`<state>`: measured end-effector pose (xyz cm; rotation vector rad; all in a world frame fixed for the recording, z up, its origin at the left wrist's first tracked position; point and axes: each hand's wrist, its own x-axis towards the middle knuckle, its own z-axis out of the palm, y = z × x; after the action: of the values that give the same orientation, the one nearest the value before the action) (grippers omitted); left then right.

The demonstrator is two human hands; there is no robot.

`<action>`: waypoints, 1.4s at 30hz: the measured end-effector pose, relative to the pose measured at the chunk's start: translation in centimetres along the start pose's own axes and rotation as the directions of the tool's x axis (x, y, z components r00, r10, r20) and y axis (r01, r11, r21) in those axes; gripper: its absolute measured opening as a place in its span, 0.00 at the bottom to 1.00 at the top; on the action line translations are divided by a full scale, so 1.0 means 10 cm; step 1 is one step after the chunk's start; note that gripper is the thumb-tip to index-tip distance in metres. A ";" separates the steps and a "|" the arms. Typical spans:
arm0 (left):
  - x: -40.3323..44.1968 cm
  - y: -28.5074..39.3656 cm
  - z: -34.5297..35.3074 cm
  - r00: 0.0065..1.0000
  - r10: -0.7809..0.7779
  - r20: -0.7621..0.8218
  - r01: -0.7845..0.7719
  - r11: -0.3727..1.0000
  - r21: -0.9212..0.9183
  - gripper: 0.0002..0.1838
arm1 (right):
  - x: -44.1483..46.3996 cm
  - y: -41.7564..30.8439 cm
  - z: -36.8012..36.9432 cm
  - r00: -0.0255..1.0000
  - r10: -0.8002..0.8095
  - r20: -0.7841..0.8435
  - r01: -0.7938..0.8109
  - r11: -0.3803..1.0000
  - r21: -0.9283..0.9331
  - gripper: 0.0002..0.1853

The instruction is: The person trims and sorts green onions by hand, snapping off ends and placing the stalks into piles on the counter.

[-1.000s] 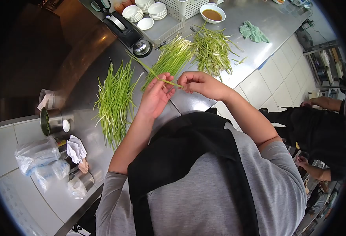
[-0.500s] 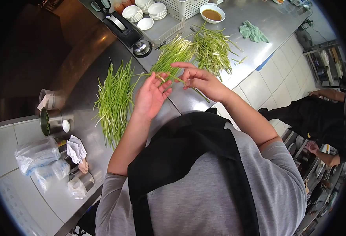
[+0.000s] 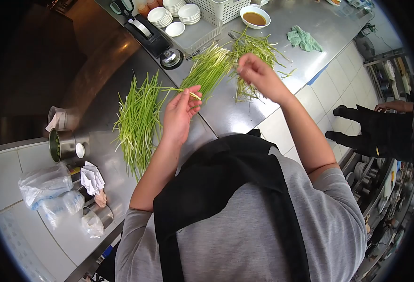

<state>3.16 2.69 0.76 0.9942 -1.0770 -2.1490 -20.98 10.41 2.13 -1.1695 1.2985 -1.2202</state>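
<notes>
My left hand (image 3: 182, 110) is closed on a chive stalk (image 3: 193, 95), its pale end sticking out past the fingers. The green part trails left towards a loose bundle of long green chives (image 3: 138, 124) on the steel counter. My right hand (image 3: 258, 75) is raised over the near side of a messy heap of chive trimmings (image 3: 254, 46). Its fingers are curled together and slightly blurred; anything in them cannot be made out. Between the hands and farther back lies a second chive bundle (image 3: 210, 70) with its white ends pointing away.
Beyond the bundles stand a call bell (image 3: 171, 58), a black tape dispenser (image 3: 146, 37), stacked white dishes (image 3: 189, 14) and a bowl of brown liquid (image 3: 255, 18). A green cloth (image 3: 304, 38) lies far right. Left are a metal pot (image 3: 62, 144) and plastic bags (image 3: 47, 181). Another person (image 3: 385, 129) stands right.
My right hand has moved away from my left hand, to the right and over the trimmings. My left fingers have closed more around the stalk. The other person's legs and arms have shifted.
</notes>
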 end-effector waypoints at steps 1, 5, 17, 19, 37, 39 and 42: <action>0.00 -0.02 0.01 1.000 0.025 0.009 -0.026 0.998 0.062 0.18 | 0.05 0.03 -0.12 0.993 0.022 -0.116 -0.040 0.988 -0.150 0.10; 0.00 -0.07 0.01 0.990 0.090 0.106 -0.120 0.940 0.320 0.16 | 0.04 0.29 -0.29 0.864 -0.415 -0.286 -0.287 0.061 -0.956 0.23; -0.09 -0.09 0.04 0.975 -0.001 0.222 -0.122 0.832 0.541 0.12 | -0.04 0.23 0.51 0.961 -0.246 0.129 0.254 0.585 -0.770 0.21; -0.10 -0.09 -0.02 0.977 -0.012 0.214 -0.091 0.880 0.465 0.12 | -0.02 0.41 0.47 0.978 -0.193 0.083 0.207 0.821 -0.532 0.24; -0.13 -0.12 -0.03 0.953 -0.148 0.265 0.008 0.885 0.465 0.16 | 0.10 0.01 0.58 0.838 -0.546 0.008 0.361 0.542 -0.759 0.16; -0.14 -0.13 -0.01 0.933 -0.188 0.308 -0.002 0.851 0.526 0.16 | 0.15 0.01 0.52 0.785 -0.604 0.136 0.397 0.321 -0.860 0.17; -0.15 -0.13 -0.02 0.915 -0.264 0.305 0.016 0.780 0.626 0.15 | 0.22 0.05 0.45 0.781 -0.584 0.222 0.388 0.176 -0.905 0.21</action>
<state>4.01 4.41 0.18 0.9611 -2.0506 -2.2036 -16.68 7.91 1.41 -2.5676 1.9371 -0.9475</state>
